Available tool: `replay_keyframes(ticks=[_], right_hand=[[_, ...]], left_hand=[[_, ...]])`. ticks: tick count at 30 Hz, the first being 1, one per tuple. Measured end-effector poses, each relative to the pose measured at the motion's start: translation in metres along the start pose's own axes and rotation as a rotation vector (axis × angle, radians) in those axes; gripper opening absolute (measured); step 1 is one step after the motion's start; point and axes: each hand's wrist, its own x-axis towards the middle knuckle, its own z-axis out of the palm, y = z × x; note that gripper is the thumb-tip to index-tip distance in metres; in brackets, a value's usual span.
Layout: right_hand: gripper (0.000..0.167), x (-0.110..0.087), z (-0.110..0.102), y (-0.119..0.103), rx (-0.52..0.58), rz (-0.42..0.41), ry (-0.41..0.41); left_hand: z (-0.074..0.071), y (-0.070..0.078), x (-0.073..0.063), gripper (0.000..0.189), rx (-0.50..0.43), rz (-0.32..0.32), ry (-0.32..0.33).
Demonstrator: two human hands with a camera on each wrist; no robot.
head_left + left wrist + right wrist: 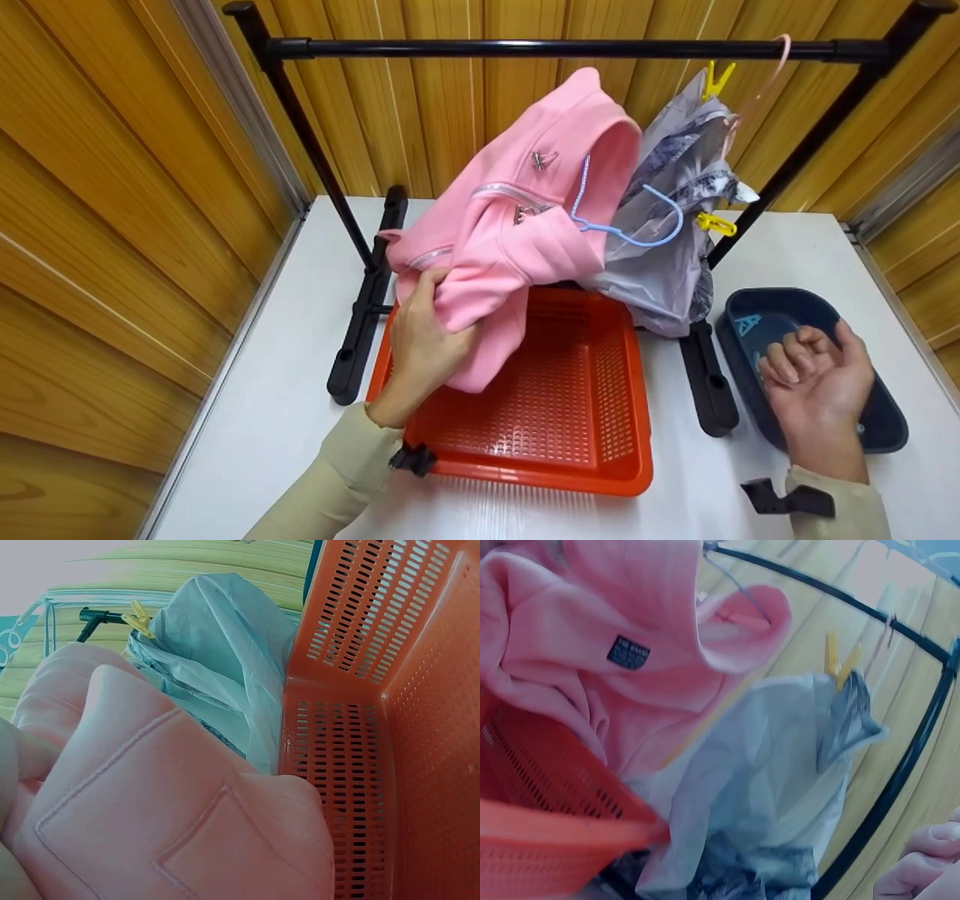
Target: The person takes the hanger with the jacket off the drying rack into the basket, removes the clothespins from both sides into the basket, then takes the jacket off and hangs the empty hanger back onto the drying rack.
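My left hand (427, 345) grips a thick pink garment (510, 247) with silver zips and metal fittings. It is held above the front half of an orange basket (637, 420). From the garment's wide opening sticks the hook of a blue hanger (660, 238); the rest of the hanger is mostly hidden inside. A dark label (628, 652) shows on the cloth in the right wrist view. My right hand (821, 375) is palm up over a dark blue bin (885, 427), its fingers loosely curled, with nothing visible in them.
A black rack spans the back, its rail (465, 49) above the garment. At the right, a grey garment (660, 292) hangs from a pink hanger (780, 67) with yellow clips (716, 223). Small light-blue pieces (748, 324) lie in the bin. Wood-look walls (112, 187) enclose the white table.
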Motion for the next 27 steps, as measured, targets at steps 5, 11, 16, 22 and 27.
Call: replay_keyframes(ticks=[5,11,16,22,27], right_hand=[[0.044,-0.005,0.019,0.003,-0.045,-0.031,-0.047],[0.041,-0.010,0.040,0.007,-0.119,-0.044,-0.098],[0.043,-0.013,0.053,0.012,-0.213,-0.050,-0.188],[0.046,-0.012,0.065,0.016,-0.267,-0.040,-0.298],[0.048,-0.011,0.071,0.019,-0.277,-0.009,-0.342]], left_hand=[[0.000,0.001,0.000,0.053,0.008,0.009,-0.001],[-0.001,0.001,0.000,0.053,0.001,0.015,-0.002],[-0.001,0.001,0.000,0.052,-0.001,0.016,-0.001],[-0.001,0.000,0.000,0.052,-0.003,0.031,0.007],[-0.002,0.000,0.000,0.053,-0.006,0.031,0.002]])
